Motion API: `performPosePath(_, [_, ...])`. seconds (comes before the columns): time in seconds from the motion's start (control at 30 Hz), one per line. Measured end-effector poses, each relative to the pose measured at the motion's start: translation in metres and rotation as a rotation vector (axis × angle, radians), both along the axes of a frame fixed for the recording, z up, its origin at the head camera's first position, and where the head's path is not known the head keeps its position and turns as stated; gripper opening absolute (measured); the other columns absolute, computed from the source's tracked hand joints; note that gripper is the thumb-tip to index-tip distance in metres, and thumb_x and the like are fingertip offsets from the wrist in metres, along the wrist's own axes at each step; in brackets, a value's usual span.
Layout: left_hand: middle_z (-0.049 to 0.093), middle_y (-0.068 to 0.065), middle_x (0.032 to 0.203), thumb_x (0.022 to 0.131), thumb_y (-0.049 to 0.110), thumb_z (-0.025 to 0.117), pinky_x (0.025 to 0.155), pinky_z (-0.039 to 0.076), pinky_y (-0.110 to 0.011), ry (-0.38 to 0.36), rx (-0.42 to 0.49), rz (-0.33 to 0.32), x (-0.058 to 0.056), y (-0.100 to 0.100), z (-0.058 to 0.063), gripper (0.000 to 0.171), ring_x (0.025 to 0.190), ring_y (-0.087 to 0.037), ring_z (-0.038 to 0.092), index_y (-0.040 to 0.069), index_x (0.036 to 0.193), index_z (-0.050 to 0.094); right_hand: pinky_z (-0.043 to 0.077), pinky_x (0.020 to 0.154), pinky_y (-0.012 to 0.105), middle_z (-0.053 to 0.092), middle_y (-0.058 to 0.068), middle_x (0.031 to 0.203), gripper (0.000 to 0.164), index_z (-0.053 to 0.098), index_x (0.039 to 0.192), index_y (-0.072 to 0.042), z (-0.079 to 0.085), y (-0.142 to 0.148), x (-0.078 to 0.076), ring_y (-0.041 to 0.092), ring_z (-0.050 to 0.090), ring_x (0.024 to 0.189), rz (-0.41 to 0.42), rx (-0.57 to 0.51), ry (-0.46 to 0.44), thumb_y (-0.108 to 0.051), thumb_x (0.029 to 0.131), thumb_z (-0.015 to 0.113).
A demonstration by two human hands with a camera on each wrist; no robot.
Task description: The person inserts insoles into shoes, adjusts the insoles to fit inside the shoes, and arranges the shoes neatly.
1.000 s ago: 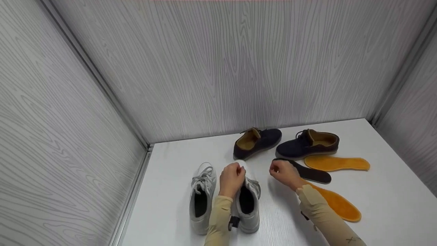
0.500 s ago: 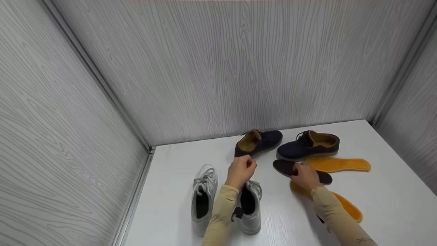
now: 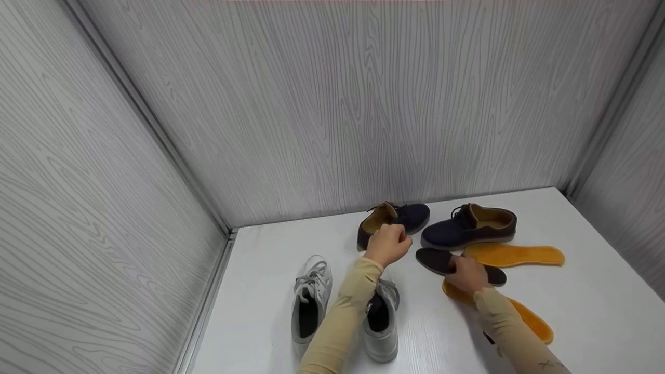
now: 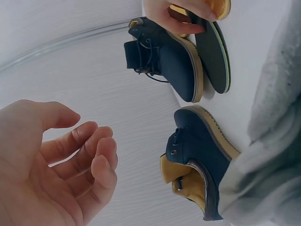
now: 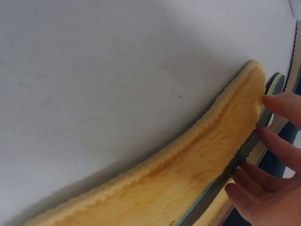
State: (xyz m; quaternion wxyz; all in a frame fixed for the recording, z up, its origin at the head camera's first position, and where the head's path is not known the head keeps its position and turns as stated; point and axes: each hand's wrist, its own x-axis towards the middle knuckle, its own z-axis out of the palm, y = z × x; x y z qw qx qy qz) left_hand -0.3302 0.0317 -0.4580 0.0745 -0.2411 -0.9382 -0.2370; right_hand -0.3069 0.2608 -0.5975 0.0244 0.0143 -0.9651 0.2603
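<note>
My right hand (image 3: pixel 467 274) is over a dark insole (image 3: pixel 434 259) lying on the white table; in the right wrist view its fingers are spread and fairly straight, their tips at the insole's edge. Beside that edge lies an orange fleecy insole (image 5: pixel 188 165), partly under the right wrist in the head view. My left hand (image 3: pixel 388 245) hangs in the air, loosely curled with nothing in it, overlapping a navy lace-up shoe (image 3: pixel 415 214) in the head view. A second navy shoe (image 3: pixel 449 232) stands just behind the dark insole.
Another orange insole (image 3: pixel 519 255) lies at the right, in front of the second navy shoe. Two white sneakers stand nearer: the left sneaker (image 3: pixel 319 280) and the right sneaker (image 3: pixel 383 345), partly covered by my left forearm. Grey wood-grain walls (image 3: pixel 332 104) enclose the table.
My left hand has moved forward and right, from over the right sneaker toward the left navy shoe. The right hand has moved right onto the dark insole and stayed there.
</note>
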Motion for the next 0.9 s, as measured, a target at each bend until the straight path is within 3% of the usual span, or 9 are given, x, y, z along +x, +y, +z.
performPosePath(0.33, [0.036,0.007,0.052,0.082,0.021,0.057,0.043,0.030,-0.026,-0.049,-0.084,-0.001,-0.011,0.013,-0.021,0.033,0.048,-0.011,0.038,0.018,0.054,0.039,0.041,0.070,0.049,0.055,0.012,0.080,0.027,0.062,0.085,-0.001,-0.003,-0.001,-0.002,0.031,0.051,0.077,-0.009,0.005,0.058,-0.015,0.066,0.074])
performPosePath(0.47, [0.044,0.003,0.056,0.083,0.020,0.058,0.046,0.036,-0.029,-0.096,-0.139,-0.023,-0.012,0.015,-0.027,0.032,0.051,-0.014,0.043,0.015,0.056,0.042,0.040,0.068,0.047,0.055,0.010,0.074,0.028,0.060,0.080,-0.002,-0.005,-0.002,-0.005,0.031,0.050,0.074,-0.010,0.032,0.095,-0.016,0.063,0.077])
performPosePath(0.67, [0.065,-0.007,0.078,0.084,0.021,0.060,0.061,0.049,-0.036,-0.166,-0.241,-0.028,-0.012,0.013,-0.035,0.019,0.069,-0.022,0.062,0.008,0.071,0.058,0.039,0.064,0.045,0.050,0.010,0.076,0.031,0.058,0.072,-0.005,-0.009,-0.010,-0.007,0.029,0.048,0.072,0.022,0.054,0.143,-0.018,0.055,0.080])
performPosePath(0.9, [0.068,-0.014,0.097,0.085,0.024,0.059,0.072,0.051,-0.038,-0.225,-0.263,0.019,-0.013,0.007,-0.044,0.022,0.086,-0.029,0.066,0.004,0.086,0.067,0.035,0.067,0.042,0.047,0.008,0.080,0.033,0.056,0.067,-0.010,-0.011,-0.022,-0.006,0.028,0.045,0.076,0.035,0.037,0.132,-0.023,0.052,0.083])
